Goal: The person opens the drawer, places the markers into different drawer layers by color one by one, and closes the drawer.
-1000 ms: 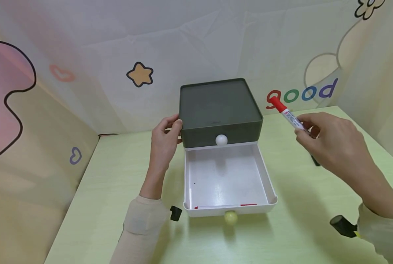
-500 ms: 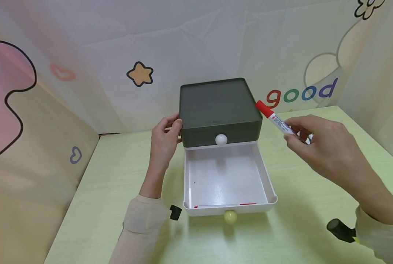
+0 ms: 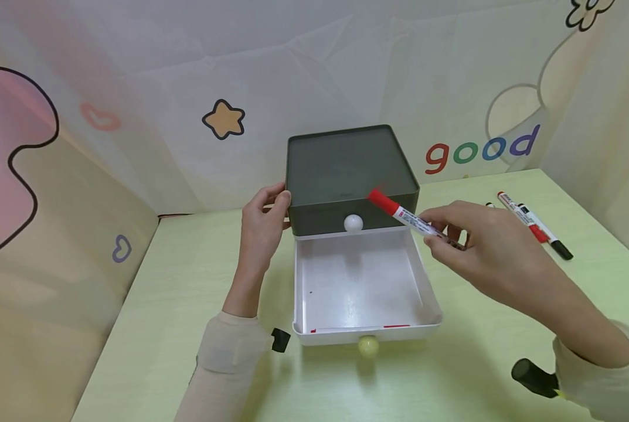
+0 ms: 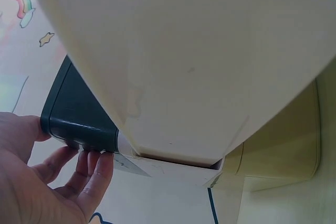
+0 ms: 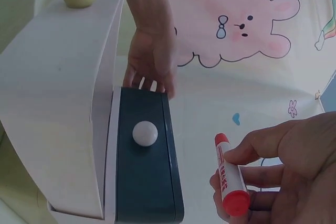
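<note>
A two-tier desktop drawer unit [image 3: 351, 167] stands mid-table, dark green above, with a white knob [image 3: 353, 223]. Its white lower drawer [image 3: 353, 281] is pulled out, a yellowish knob [image 3: 369, 347] on its front. My left hand [image 3: 264, 220] touches the unit's left side with its fingertips, the thumb at the top edge, as the left wrist view [image 4: 73, 177] also shows. My right hand [image 3: 493, 252] pinches a red-capped marker [image 3: 411, 220] between thumb and fingers, cap pointing left, just above the drawer's right rear corner. In the right wrist view the marker [image 5: 229, 174] shows red at both ends.
To the right on the table lie a red marker [image 3: 522, 217] and a black marker [image 3: 546, 231], partly behind my right hand. A thin line with red ends [image 3: 397, 326] shows inside the drawer's front wall; its kind is unclear. A printed cloth [image 3: 161, 88] hangs behind.
My right hand has moved left and slightly down, carrying the marker from the right of the unit to its front. The markers on the table have come into sight. My left hand stays put.
</note>
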`<act>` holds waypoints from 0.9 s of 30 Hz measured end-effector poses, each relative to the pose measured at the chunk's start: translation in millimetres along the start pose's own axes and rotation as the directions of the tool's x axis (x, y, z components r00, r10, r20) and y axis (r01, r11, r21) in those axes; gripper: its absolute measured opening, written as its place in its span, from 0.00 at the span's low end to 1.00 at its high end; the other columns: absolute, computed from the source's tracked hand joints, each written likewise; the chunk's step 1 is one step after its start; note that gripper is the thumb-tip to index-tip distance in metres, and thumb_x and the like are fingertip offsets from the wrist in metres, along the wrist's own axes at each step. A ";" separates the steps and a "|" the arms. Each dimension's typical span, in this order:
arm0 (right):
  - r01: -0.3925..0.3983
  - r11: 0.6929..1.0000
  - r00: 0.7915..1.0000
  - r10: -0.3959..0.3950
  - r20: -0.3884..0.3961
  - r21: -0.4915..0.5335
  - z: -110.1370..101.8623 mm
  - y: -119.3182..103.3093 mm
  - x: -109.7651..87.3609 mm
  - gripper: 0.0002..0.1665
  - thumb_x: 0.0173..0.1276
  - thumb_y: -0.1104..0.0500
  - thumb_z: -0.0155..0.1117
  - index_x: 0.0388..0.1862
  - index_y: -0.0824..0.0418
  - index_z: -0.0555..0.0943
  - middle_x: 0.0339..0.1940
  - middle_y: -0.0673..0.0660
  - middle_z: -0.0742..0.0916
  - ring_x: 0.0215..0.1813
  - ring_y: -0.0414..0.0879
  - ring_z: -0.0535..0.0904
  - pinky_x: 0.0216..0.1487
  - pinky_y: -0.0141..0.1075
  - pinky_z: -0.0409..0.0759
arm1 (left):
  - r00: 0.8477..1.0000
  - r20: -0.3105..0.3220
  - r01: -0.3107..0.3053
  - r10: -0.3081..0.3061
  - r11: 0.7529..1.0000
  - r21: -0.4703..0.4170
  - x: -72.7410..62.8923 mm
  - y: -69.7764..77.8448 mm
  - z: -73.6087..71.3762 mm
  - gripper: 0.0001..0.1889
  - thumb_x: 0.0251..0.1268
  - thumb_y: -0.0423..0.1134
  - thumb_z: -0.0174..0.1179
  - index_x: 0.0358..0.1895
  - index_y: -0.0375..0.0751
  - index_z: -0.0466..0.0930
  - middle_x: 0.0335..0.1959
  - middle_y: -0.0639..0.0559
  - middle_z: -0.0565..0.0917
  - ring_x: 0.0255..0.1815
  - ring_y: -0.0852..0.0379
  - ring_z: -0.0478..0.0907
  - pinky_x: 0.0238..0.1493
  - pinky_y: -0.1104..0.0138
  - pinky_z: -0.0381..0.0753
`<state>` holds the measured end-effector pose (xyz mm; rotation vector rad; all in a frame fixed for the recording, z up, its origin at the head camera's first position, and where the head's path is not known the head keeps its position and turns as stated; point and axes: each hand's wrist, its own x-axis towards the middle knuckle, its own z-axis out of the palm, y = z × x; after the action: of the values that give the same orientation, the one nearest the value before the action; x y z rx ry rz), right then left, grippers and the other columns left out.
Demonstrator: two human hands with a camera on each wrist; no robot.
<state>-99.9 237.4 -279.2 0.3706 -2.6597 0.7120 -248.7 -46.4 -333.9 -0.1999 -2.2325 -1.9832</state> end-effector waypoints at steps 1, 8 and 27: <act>0.006 1.000 1.000 -0.006 0.008 -0.004 1.0 -1.3 -0.1 0.14 0.67 0.65 0.70 0.50 0.58 0.89 0.32 0.46 0.85 0.27 0.41 0.74 0.21 0.33 0.70 | 1.000 0.000 -0.001 0.001 1.000 0.001 0.1 -0.1 -0.1 0.19 0.76 0.42 0.56 0.65 0.44 0.82 0.49 0.46 0.83 0.43 0.49 0.83 0.48 0.58 0.88; 0.011 1.000 0.998 -0.011 0.059 -0.003 4.2 -9.4 0.1 0.15 0.68 0.64 0.69 0.53 0.58 0.88 0.34 0.45 0.84 0.32 0.42 0.75 0.26 0.34 0.73 | 1.000 0.004 -0.005 0.005 1.000 -0.001 0.3 -0.6 -0.5 0.19 0.76 0.42 0.55 0.66 0.44 0.82 0.50 0.47 0.83 0.44 0.49 0.83 0.49 0.57 0.88; 0.060 0.998 0.992 -0.060 0.110 0.000 13.5 -21.2 5.4 0.16 0.67 0.64 0.70 0.53 0.56 0.89 0.34 0.44 0.84 0.33 0.40 0.75 0.28 0.34 0.73 | 1.000 0.003 0.011 -0.011 1.000 -0.004 -0.5 0.9 -0.6 0.19 0.77 0.41 0.56 0.66 0.44 0.82 0.50 0.47 0.82 0.44 0.49 0.83 0.49 0.58 0.88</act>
<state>-101.2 211.7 -278.8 0.5001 -2.7389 0.6874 -247.9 -46.9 -333.0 -0.1920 -2.2364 -1.9947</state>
